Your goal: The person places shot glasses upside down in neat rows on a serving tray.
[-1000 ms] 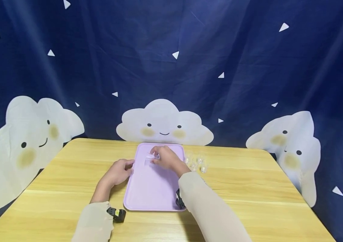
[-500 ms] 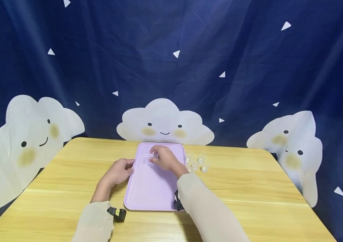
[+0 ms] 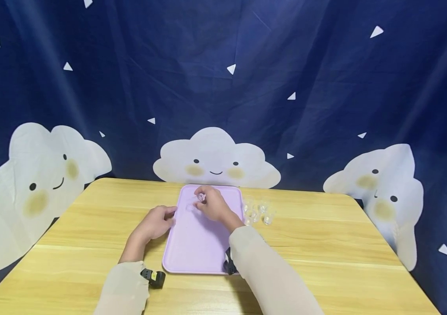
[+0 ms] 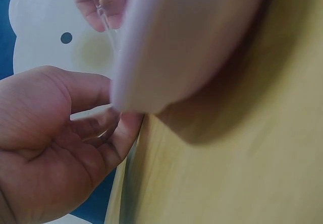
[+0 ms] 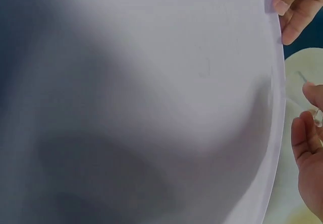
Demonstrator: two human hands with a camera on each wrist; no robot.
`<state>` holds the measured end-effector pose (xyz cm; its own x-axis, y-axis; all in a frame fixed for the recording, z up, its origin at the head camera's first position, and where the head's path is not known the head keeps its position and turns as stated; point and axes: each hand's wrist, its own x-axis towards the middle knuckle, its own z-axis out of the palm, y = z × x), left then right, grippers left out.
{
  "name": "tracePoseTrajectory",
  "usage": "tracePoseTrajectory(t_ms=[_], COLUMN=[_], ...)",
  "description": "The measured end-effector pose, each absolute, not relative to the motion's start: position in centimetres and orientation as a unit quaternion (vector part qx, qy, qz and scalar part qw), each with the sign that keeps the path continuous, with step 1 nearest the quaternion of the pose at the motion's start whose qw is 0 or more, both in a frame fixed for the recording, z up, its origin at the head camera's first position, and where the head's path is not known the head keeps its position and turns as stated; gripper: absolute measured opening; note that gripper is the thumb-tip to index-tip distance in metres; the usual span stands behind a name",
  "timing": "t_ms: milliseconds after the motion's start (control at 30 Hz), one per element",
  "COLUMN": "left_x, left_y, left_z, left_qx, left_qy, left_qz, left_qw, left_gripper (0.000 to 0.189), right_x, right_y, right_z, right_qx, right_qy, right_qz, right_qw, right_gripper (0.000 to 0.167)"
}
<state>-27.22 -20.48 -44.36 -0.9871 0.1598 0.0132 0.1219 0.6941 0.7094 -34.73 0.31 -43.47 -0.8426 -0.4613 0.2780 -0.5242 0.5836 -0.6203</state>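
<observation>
On the wooden table lies a lilac tray [image 3: 197,249]. My left hand [image 3: 155,224] holds the tray by its left rim; in the left wrist view the thumb [image 4: 91,90] lies on one side of the rim and the fingers reach to the other. Over the tray's far part, my right hand [image 3: 213,204] has a small clear cup [image 3: 201,197] between thumb and fingers, its round base facing me. Faint clear outlines show on the tray just left of that hand. At the right wrist view's edge, the right hand [image 5: 310,158] is partly cut off.
Several small clear cups [image 3: 263,207] stand on the table [image 3: 318,245] just beyond the tray's right rim. A dark blue curtain [image 3: 191,65] with white clouds hangs behind the table's far edge.
In the right hand the clear cup has turned from lying sideways to showing its base, and the hand has shifted slightly away. The left hand stays at the tray rim.
</observation>
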Motion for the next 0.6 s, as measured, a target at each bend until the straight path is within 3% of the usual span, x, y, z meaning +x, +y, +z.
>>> tracePoseTrajectory(t_ms=[600], left_x=[-27.3], left_y=[-20.7], left_z=[-44.5], left_qx=[0.081], left_qy=[0.923], left_qz=[0.377], left_qw=[0.019], left_gripper=[0.042], right_x=[-34.4], right_y=[-1.0], right_z=[-43.5], right_qx=[0.258], right_qy=[-0.877], right_qz=[0.403], right_qw=[0.052], right_gripper=[0.039])
